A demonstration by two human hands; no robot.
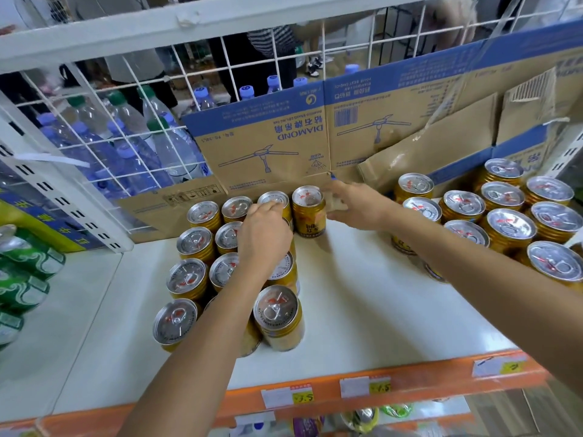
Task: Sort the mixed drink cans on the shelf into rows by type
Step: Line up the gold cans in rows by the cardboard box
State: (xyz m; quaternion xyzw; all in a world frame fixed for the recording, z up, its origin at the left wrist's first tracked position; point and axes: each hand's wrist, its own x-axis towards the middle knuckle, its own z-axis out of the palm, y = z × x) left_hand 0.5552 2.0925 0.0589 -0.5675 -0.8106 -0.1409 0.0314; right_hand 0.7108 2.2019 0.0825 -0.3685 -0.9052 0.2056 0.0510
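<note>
At 9 o'clock, green cans (22,279); at 10 o'clock, water bottles (126,146) behind wire mesh. Left of centre on the white shelf (362,294), a block of gold drink cans (189,279) upright in rows. Over the block's right column, left hand (263,234), fingers bent down onto a back-row lid, grip impossible to tell. At 12 o'clock, end can (308,212) closing the back row, just beside right hand (353,203), fingers blurred, hold unclear. At 3 o'clock, loose cluster of gold cans (504,225), well apart from the block.
</note>
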